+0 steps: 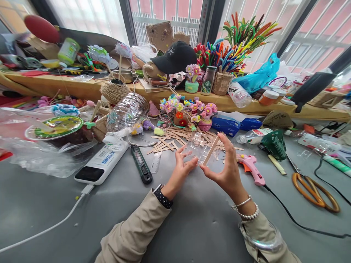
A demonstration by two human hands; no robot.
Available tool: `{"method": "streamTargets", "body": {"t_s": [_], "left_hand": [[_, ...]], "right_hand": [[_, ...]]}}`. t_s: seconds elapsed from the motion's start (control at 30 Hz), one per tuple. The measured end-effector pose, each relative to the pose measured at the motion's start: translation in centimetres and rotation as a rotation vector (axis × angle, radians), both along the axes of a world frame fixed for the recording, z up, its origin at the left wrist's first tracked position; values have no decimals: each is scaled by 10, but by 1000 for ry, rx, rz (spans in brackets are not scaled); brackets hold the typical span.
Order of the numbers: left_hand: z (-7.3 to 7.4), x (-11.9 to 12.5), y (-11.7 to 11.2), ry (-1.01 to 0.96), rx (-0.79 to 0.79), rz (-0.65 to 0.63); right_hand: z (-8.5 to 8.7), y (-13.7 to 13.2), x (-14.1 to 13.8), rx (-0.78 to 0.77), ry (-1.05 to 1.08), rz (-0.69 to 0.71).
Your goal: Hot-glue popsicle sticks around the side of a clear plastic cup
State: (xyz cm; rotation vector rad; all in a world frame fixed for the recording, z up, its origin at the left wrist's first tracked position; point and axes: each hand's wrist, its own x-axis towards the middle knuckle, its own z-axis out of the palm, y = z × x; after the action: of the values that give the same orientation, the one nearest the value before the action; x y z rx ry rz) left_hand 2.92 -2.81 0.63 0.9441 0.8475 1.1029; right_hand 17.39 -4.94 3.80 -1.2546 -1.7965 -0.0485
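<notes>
My left hand (183, 165) grips a clear plastic piece (196, 146) between thumb and fingers; its exact shape is hard to make out against the clutter. My right hand (228, 168) pinches a wooden craft stick (211, 150) end to end, thumb at the lower tip and fingers at the upper. The stick stands slanted at the plastic's right edge; whether they are joined I cannot tell. Behind both hands lies a loose pile of craft sticks (175, 138). A pink glue gun (253, 168) rests just right of my right hand.
To the left lie a green utility knife (141, 164), a small ruler (155, 162) and a white power bank (102, 160) with a cable. Scissors (315, 190) and the glue gun's black cord occupy the right. Behind are yarn flowers (178, 106), a large clear bottle (127, 109) and a crowded ledge (170, 95).
</notes>
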Motion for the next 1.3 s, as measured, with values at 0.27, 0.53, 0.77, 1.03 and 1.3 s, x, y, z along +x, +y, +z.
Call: {"method": "streamTargets", "body": {"t_s": [0.27,0.53,0.77,1.03,1.3], "left_hand": [[2,0,-2,-19,-16,20],[6,3,-6,-110,-68,-13],[-3,3,-1,-228,-141,-228],[8,-2,-8,-201,-154,-269],[7,-1,-1,-402,-177,-279]], "right_hand": [[0,1,1,11,-35,-6],[2,-1,-1,12,-29,21],[0,0,-4,43,-104,22],[0,-3,-8,77,-175,24],[2,-7,-8,97,-12,-4]]}}
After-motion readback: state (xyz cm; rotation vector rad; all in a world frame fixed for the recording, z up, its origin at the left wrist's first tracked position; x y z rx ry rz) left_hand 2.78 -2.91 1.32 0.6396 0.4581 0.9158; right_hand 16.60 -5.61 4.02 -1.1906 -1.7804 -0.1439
